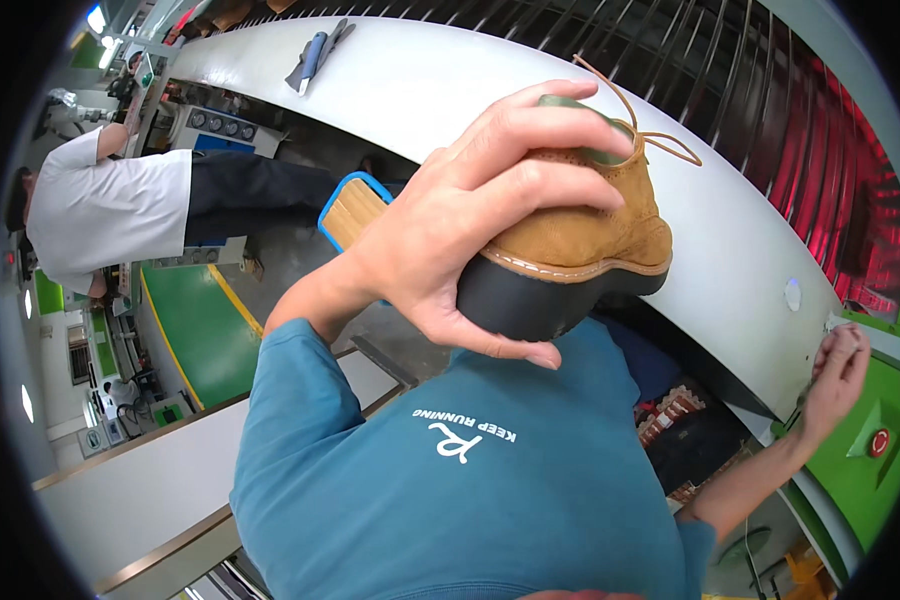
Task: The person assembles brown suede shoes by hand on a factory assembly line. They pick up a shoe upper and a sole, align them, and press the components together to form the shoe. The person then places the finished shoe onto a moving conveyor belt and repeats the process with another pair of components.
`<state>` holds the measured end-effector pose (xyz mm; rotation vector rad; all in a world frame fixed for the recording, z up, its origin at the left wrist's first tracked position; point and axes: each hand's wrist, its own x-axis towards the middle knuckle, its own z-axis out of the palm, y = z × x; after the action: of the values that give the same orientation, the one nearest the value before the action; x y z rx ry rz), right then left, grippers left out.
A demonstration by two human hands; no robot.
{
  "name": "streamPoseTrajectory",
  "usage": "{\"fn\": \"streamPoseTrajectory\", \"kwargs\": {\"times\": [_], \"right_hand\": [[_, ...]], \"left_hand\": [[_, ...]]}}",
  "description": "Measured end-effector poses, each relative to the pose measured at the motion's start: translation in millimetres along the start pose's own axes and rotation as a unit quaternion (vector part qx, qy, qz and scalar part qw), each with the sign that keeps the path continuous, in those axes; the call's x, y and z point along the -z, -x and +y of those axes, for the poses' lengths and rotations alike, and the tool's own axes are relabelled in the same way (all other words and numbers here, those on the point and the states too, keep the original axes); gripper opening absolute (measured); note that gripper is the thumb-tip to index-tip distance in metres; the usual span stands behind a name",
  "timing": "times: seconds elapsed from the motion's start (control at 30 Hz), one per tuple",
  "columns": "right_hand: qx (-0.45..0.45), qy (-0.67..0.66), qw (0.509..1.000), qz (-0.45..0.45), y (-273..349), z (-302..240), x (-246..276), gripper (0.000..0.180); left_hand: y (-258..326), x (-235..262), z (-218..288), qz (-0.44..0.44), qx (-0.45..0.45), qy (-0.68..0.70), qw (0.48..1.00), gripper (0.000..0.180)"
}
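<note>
The left hand [450, 220] grasps a tan suede boot [585, 235], fingers [540, 130] wrapped over its top. The right hand [838, 372], fingers curled, touches the white machine's edge [770, 340] far right.

One tan suede lace-up shoe with a black sole [580, 235], heel toward the camera. Two bare hands: one left hand [460, 225] wrapped around the shoe, one right hand [838, 372] resting at the edge of the white curved machine cover [440, 80]. One such cover only. One round red button [878, 442] on one green panel [870, 470]. One blue-handled tool [312, 60] lying on the cover beside one grey flat tool [332, 42], making two tools. One stool with a blue frame and pale wooden seat [352, 208]. One other person in a white top [110, 215], far left. One teal short-sleeved shirt [450, 480].
</note>
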<state>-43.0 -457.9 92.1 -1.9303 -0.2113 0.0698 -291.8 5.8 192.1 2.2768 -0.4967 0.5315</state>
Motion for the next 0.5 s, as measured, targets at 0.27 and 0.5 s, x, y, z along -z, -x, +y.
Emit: {"fn": "streamPoseTrajectory", "kwargs": {"times": [0.27,0.5], "right_hand": [[0.23,-0.674,0.498,-0.495,-5,-180,-169,0.049],[0.092,-0.76,0.472,-0.437,38,-201,-238,0.043]], "left_hand": [[-11,0,18,-0.041,-0.02,-0.046,0.998,0.082],[-9,-11,26,-0.027,-0.048,-0.045,0.998,0.078]]}}
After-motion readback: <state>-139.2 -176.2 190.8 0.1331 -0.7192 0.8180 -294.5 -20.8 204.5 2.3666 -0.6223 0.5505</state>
